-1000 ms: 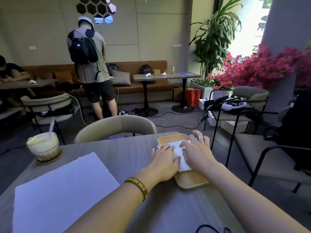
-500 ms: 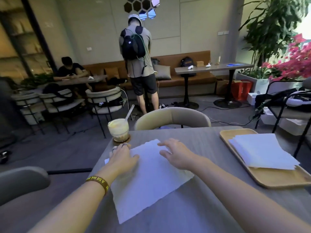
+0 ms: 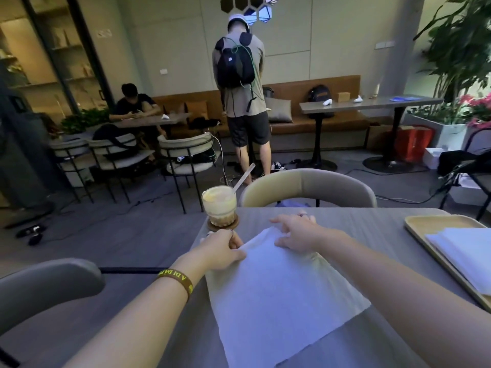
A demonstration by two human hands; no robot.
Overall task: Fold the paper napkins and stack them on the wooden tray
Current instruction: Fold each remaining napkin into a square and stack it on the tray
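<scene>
A large white paper napkin lies spread on the grey table in front of me. My left hand pinches its far left corner, and my right hand grips its far edge, which is lifted and bunched off the table. At the right edge stands the wooden tray, holding a stack of folded white napkins.
A glass of iced drink with a straw sits on a coaster just beyond my left hand. An empty chair faces me across the table. A standing person and other tables and chairs fill the room behind.
My hands left the tray, came to the flat napkin on the left, and have now closed on its far edge, which has risen off the table.
</scene>
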